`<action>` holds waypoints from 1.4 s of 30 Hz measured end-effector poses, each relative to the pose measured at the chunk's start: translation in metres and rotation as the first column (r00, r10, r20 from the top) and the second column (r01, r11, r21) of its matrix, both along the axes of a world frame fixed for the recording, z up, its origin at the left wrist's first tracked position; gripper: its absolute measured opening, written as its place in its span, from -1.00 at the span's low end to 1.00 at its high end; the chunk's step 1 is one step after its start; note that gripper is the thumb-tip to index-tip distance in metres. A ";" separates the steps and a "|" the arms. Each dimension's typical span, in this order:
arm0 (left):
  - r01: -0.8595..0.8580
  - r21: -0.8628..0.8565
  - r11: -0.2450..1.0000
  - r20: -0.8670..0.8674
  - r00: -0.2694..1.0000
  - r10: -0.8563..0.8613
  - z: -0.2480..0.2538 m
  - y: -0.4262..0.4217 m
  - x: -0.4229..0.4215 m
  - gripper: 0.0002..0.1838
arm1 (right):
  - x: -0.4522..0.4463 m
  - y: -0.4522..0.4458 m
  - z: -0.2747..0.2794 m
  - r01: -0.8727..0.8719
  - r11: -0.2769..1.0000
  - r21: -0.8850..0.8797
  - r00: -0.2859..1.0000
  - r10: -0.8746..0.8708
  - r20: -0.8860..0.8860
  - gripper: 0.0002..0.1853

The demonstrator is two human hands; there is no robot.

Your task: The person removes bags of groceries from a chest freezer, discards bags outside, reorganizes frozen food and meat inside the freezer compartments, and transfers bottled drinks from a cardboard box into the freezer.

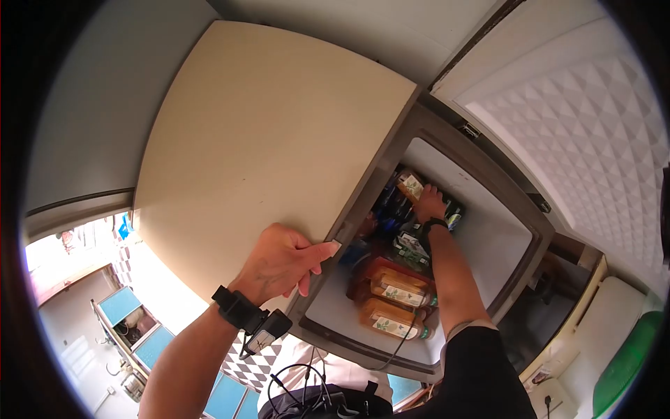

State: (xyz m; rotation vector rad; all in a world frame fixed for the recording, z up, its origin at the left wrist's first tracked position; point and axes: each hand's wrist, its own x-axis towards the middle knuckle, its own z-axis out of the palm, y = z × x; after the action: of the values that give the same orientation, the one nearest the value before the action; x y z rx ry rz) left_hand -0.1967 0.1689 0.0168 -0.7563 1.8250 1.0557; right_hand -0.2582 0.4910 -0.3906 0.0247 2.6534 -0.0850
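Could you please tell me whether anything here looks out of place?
Yes: a thin cable hangs across the near side of the freezer, in front of the bottles. It looks odd because it could perhaps snag; whether it touches them, I cannot tell. I see no spill.

I worked from one view, set on the wearer's head and facing forward and steeply down into the open chest freezer [492,230]. It looked from close above: the left hand [285,262] fell near mid-frame, the right hand [429,204] lay deeper inside, and both arms [457,279] entered from the lower edge. The wide lens bowed straight edges, blackened the corners and showed the scene tilted.
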 end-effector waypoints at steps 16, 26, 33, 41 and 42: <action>0.042 0.116 0.992 -0.211 0.977 -0.017 -0.007 -0.007 0.016 -0.45 | 0.180 0.022 0.298 -0.355 0.890 -0.287 0.889 0.416 0.191 -0.31; 0.251 -0.172 0.953 -0.469 0.829 -0.303 -0.033 -0.011 0.037 -0.57 | 0.206 0.046 0.249 -0.212 0.916 -0.339 0.925 0.301 0.234 -0.28; 0.457 -0.552 0.698 -0.690 0.220 -0.689 -0.010 -0.030 0.069 -0.36 | 0.153 0.030 0.240 0.049 0.817 -0.574 0.950 0.139 0.279 -0.52; 0.498 -0.614 0.613 -0.659 0.104 -0.745 -0.027 -0.036 0.076 -0.28 | 0.062 -0.033 0.221 0.110 0.737 -0.667 0.979 0.035 0.201 -0.62; 0.497 -0.632 0.595 -0.645 0.088 -0.759 -0.027 -0.035 0.075 -0.29 | 0.058 -0.034 0.204 0.059 0.785 -0.617 0.990 0.034 0.138 -0.63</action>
State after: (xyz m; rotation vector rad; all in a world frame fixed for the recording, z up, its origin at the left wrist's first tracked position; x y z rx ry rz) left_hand -0.1214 0.1336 -0.0101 0.7808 2.8211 0.5532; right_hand -0.1999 0.4566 -0.1862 -0.1643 2.3544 -0.9250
